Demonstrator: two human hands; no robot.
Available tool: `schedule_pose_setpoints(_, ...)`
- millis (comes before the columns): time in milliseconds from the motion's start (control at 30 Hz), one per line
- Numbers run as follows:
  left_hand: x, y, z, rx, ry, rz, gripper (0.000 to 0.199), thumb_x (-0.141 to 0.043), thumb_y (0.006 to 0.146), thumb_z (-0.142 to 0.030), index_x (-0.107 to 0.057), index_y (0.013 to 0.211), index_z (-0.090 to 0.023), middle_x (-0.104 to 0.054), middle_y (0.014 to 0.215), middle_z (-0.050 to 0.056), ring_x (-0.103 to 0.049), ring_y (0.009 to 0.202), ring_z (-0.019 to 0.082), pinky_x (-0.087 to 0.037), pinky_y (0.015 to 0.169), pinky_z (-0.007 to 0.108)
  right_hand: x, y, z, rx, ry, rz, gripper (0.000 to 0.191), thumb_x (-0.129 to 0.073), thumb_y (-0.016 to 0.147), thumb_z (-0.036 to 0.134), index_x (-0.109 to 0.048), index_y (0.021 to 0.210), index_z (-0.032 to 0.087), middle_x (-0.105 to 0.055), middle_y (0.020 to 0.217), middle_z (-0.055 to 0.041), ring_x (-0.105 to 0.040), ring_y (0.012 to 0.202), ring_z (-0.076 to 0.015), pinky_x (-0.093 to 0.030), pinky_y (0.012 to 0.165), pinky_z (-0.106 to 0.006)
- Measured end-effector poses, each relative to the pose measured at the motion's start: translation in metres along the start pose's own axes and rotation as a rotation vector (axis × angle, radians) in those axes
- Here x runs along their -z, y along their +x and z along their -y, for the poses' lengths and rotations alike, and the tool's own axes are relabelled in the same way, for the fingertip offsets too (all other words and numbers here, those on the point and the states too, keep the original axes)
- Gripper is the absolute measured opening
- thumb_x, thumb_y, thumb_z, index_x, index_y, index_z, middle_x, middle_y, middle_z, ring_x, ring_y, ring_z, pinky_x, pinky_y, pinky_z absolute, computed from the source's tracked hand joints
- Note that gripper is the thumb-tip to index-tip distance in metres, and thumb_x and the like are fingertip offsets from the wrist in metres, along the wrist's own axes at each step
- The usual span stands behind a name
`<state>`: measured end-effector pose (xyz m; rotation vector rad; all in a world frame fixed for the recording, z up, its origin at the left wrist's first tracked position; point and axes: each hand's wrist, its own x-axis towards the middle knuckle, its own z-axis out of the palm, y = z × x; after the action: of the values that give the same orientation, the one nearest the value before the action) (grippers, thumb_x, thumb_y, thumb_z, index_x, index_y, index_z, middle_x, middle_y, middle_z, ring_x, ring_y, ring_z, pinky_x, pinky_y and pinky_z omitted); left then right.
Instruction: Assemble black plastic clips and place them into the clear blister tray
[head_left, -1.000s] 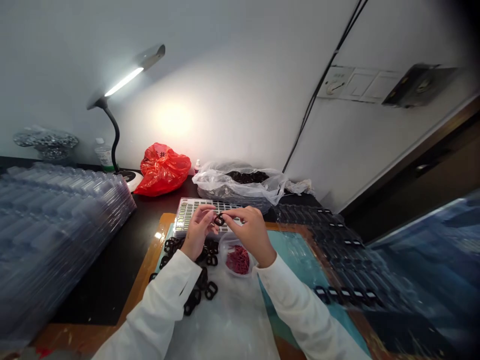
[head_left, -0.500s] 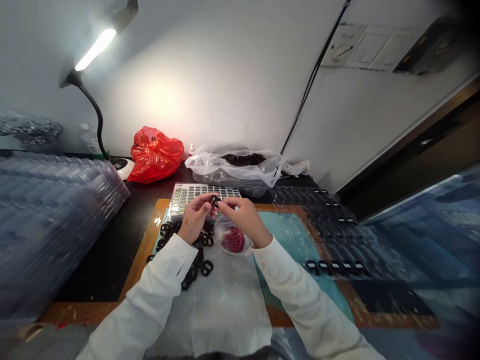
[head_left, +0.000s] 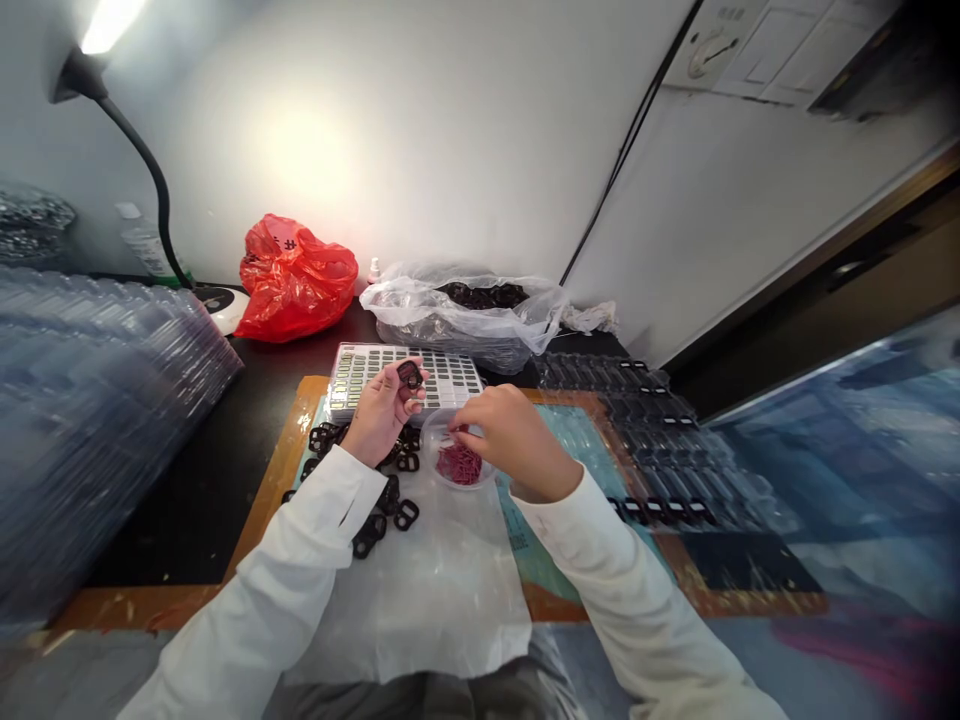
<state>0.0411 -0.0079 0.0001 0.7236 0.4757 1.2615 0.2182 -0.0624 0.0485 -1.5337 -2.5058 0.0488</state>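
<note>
My left hand (head_left: 373, 418) is closed on a small black plastic frame (head_left: 409, 374), held up between thumb and fingers in front of a gridded tray (head_left: 459, 368) of small parts. My right hand (head_left: 510, 432) hovers over a clear round tub (head_left: 427, 445), fingertips pinched together at its mouth. Thin pink-red pieces (head_left: 459, 466) lie heaped in that tub. Whether the right fingertips grip one of them is too small to make out. Below and beside my left wrist, several more black frames (head_left: 406, 515) are scattered on a white sheet (head_left: 435, 590).
Stacked clear plastic trays (head_left: 112, 400) stand at the left. A red bag (head_left: 296, 280) and an open clear bag (head_left: 465, 320) of black parts sit along the wall. At right are clear trays (head_left: 660, 440) with some black pieces. A lamp (head_left: 150, 160) leans over the left.
My hands have parted. The right one has let go of the black frame and moved down to the tub; the left keeps the frame. The view has tilted slightly downward.
</note>
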Motion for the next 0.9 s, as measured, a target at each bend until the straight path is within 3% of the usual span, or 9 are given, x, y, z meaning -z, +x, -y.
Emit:
schedule_pose_setpoints(100, -0.001, 0.0, -0.001, 0.031, -0.017, -0.018, 0.053, -0.079, 0.067, -0.055, -0.069, 0.098, -0.014, -0.067, 0.083, 0.004, -0.058, 0.059, 0.007, -0.048, 0.049, 0.015, -0.011, -0.001, -0.001, 0.047, -0.15, 0.111, 0.007, -0.072, 0.082, 0.018, -0.076, 0.084, 0.023, -0.071, 0.081, -0.0047, -0.056, 0.085, -0.0222, -0.03, 0.078, -0.036)
schedule_pose_setpoints(233, -0.001, -0.001, 0.0, 0.056, -0.038, -0.01, 0.059, -0.081, 0.06, -0.058, -0.069, 0.095, -0.012, -0.064, 0.074, 0.002, -0.055, 0.054, 0.006, -0.047, 0.048, 0.015, -0.028, 0.001, -0.001, 0.076, -0.234, 0.186, 0.005, -0.071, 0.082, 0.019, -0.076, 0.081, 0.02, -0.07, 0.082, -0.0086, -0.054, 0.087, -0.0248, -0.031, 0.081, -0.037)
schedule_pose_setpoints(333, 0.0, -0.001, 0.001, 0.063, -0.03, 0.004, 0.057, -0.075, 0.067, -0.06, -0.068, 0.096, -0.011, -0.062, 0.071, 0.002, -0.053, 0.051, 0.006, -0.047, 0.046, 0.015, -0.035, 0.006, 0.001, 0.083, -0.238, 0.202, 0.01, -0.068, 0.084, 0.018, -0.075, 0.077, 0.019, -0.07, 0.079, -0.0085, -0.054, 0.086, -0.024, -0.031, 0.08, -0.037)
schedule_pose_setpoints(433, 0.001, -0.001, 0.001, 0.074, -0.023, -0.005, 0.055, -0.069, 0.074, -0.061, -0.068, 0.096, -0.01, -0.061, 0.068, 0.002, -0.052, 0.05, 0.005, -0.045, 0.045, 0.015, -0.035, 0.01, 0.004, 0.084, -0.245, 0.209, 0.012, -0.067, 0.085, 0.02, -0.074, 0.075, 0.019, -0.071, 0.079, -0.0084, -0.054, 0.087, -0.0243, -0.031, 0.079, -0.037)
schedule_pose_setpoints(900, -0.002, -0.001, 0.001, 0.104, -0.031, -0.025, 0.052, -0.066, 0.078, -0.059, -0.066, 0.095, -0.011, -0.059, 0.068, 0.001, -0.049, 0.049, 0.005, -0.042, 0.043, 0.015, -0.025, 0.006, -0.004, 0.04, -0.171, 0.169, 0.016, -0.065, 0.084, 0.015, -0.077, 0.077, 0.023, -0.071, 0.077, -0.0084, -0.059, 0.082, -0.024, -0.031, 0.08, -0.037)
